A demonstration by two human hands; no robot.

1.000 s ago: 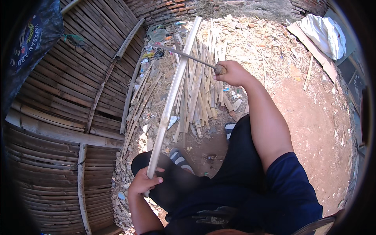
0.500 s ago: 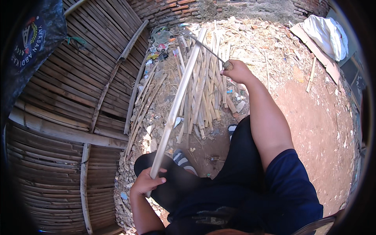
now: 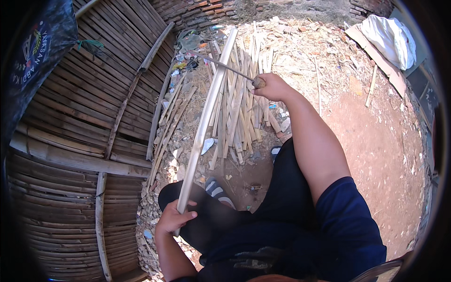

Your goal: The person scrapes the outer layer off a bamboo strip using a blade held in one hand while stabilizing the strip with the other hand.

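Observation:
A long, pale split bamboo strip (image 3: 206, 111) slants away from me. My left hand (image 3: 172, 220) is closed around its near end, beside my left knee. In my right hand (image 3: 273, 88) is the short wooden handle of a long thin-bladed knife (image 3: 239, 74), out in front of me. Its dark blade points to the left and crosses the strip near its far end. Whether the blade touches the strip or lies above it, I cannot tell. Under both lies a heap of cut bamboo strips (image 3: 240, 120) on the ground.
A slatted bamboo wall (image 3: 94, 98) rises along my left, with a printed dark sheet (image 3: 40, 51) hanging over it. Brickwork (image 3: 202, 15) closes the far side. At the far right, a white sack (image 3: 389, 41) rests by a cardboard piece (image 3: 378, 61). Chips and rubble litter the ground.
My right hand has moved left and slightly nearer, and the knife's blade now crosses the bamboo strip a bit lower, at a flatter angle. The left hand keeps its hold.

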